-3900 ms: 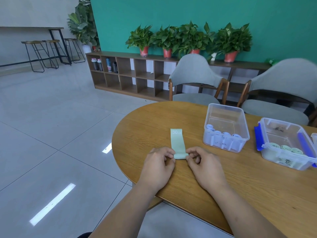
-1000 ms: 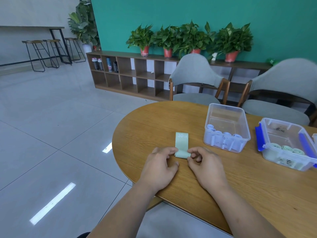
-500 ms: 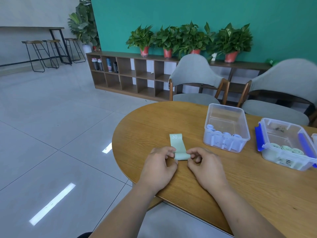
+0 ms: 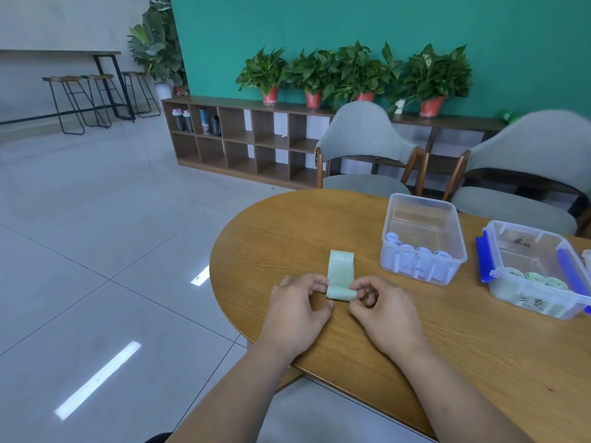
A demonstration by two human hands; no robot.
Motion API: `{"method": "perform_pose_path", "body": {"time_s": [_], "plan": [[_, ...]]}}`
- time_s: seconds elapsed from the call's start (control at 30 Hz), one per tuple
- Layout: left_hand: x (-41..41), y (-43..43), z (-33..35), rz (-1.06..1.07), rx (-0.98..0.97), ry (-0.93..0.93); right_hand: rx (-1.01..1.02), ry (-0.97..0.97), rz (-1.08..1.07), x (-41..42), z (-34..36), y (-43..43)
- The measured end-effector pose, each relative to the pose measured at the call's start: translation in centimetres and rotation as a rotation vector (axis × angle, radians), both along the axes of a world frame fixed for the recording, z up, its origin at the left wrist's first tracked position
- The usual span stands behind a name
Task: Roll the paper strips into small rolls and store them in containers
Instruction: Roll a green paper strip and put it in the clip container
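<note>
Containers first: two clear plastic tubs stand side by side, just apart, toward the right of your wooden table [image 4: 319, 225]. The left tub [image 4: 419, 199] is open at the top and sits near the far edge. It holds a row of pale bluish-white rolls [image 4: 415, 251] packed along its near wall, with one more against its left wall. The right tub [image 4: 524, 230] carries blue latches [image 4: 481, 257] on its left and right sides, and the left one is folded outward. It holds pale green rolls [image 4: 534, 278] lined up along its near wall. Dark marks show on its floor toward the far wall, too small to read, and its right corner runs out of view.

Your hands meet by the table's rounded left end, closer to the near edge than the tubs. The green strip [image 4: 340, 273] lies flat on the wood between them and runs away from you. Its far end is printed "30 LB" and its near end is wound into a short roll lying crosswise. Your left hand [image 4: 297, 310] is palm down with its fingers curled, and thumb and forefinger pinch the roll's left end. Your right hand [image 4: 383, 311] mirrors it, thumb and forefinger pinching the roll's right end while the other fingers tuck under the palm. Both forearms cross the near edge of the table.
</note>
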State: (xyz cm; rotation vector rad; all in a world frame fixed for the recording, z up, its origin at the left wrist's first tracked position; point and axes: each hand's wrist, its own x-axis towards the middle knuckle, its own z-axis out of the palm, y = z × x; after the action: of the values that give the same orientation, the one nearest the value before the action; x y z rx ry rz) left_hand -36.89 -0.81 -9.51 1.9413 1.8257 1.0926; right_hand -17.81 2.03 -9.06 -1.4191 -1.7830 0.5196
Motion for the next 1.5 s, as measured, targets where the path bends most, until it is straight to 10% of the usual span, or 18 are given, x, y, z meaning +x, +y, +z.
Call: {"method": "perform_pose_path", "body": {"time_s": [1.5], "plan": [[-0.42,0.07,0.09,-0.044,-0.035,-0.094,0.045,-0.002,-0.047,0.03,-0.16,0.24]]}}
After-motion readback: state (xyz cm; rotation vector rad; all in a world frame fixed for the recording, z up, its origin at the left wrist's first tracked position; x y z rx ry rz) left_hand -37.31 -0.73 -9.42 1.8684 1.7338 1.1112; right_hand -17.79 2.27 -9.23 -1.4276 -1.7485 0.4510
